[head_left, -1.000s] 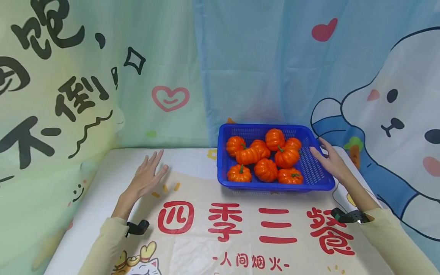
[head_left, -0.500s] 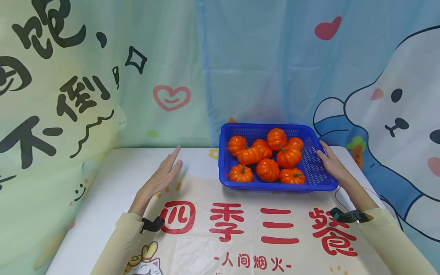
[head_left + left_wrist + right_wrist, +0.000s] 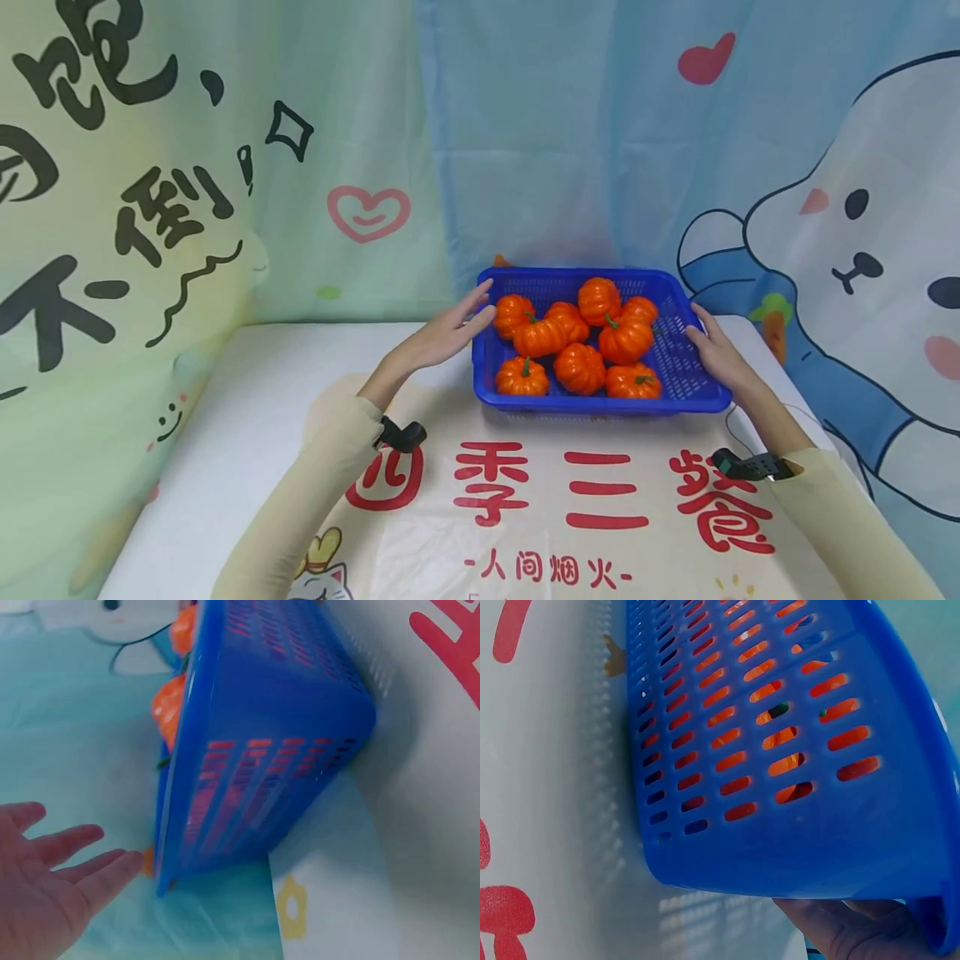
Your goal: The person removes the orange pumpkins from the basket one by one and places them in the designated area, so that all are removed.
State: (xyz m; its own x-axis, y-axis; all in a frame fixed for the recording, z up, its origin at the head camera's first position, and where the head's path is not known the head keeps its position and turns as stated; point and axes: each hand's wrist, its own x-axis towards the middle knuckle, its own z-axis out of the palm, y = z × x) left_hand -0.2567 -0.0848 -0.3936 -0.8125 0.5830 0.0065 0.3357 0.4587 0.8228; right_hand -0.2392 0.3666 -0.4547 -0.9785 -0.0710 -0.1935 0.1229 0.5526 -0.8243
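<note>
A blue plastic basket [image 3: 600, 406] stands on the table, holding several small orange pumpkins [image 3: 580, 369] with green stems. My left hand [image 3: 438, 336] is at the basket's left side, its fingers extended and spread; in the left wrist view the fingertips [image 3: 129, 862] are just short of the rim. At the opposite end, my right hand [image 3: 722, 357] touches the basket from outside, with its fingers looking straight in the head view. In the right wrist view this hand [image 3: 855, 930] lies below the rim against the end wall, and the rim and wall hide part of its fingers.
A printed cloth with red characters [image 3: 491, 483] covers the front of the white table [image 3: 225, 417]. Right behind the basket hangs a patterned curtain [image 3: 525, 167]. A thin cable [image 3: 731, 429] runs near my right forearm.
My left hand has moved right across the table, up to the basket's left side. My right hand has settled lower against the right end, its thumb no longer over the basket. The basket stays put.
</note>
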